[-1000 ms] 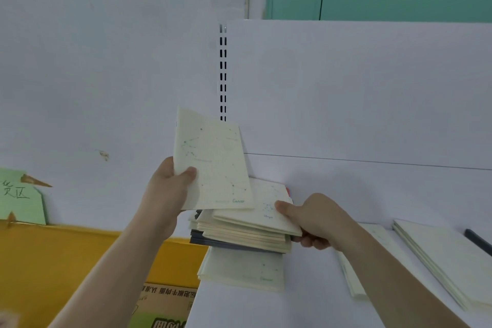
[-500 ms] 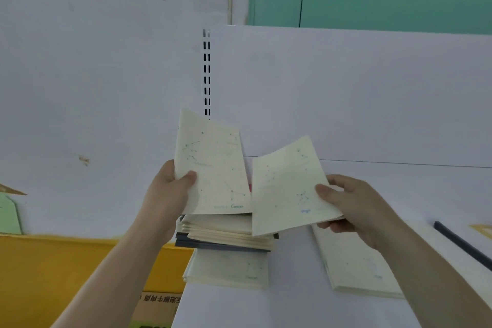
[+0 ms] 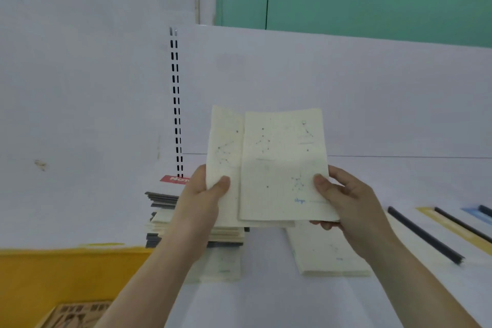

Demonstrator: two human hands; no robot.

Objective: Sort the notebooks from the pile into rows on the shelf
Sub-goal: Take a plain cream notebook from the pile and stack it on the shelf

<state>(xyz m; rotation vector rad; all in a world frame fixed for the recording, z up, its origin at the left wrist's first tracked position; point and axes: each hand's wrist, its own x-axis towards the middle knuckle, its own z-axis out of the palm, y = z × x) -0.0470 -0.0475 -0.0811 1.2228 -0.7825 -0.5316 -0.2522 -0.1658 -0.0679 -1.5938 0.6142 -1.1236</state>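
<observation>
Two cream notebooks with constellation prints are held upright in front of me. My left hand [image 3: 205, 194] grips the rear notebook [image 3: 225, 152] by its lower left edge. My right hand [image 3: 343, 200] grips the front notebook [image 3: 282, 165], which overlaps the rear one. Behind and below them the mixed pile of cream and dark grey notebooks [image 3: 165, 218] stands at the left end of the white shelf [image 3: 266, 301]. A low stack of cream notebooks [image 3: 327, 255] lies on the shelf under my right hand. Another cream notebook [image 3: 223, 266] lies in front of the pile.
A slotted upright [image 3: 176, 104] runs up the white back panel. Black-spined notebooks [image 3: 423, 237] and yellow and blue covers lie in rows at the right. A yellow bin [image 3: 61, 274] and a printed carton [image 3: 74, 314] sit left of the shelf, below it.
My right hand lifted a notebook off the pile, swung it right, then brought it up in front of the one in my left hand. The view shifted right.
</observation>
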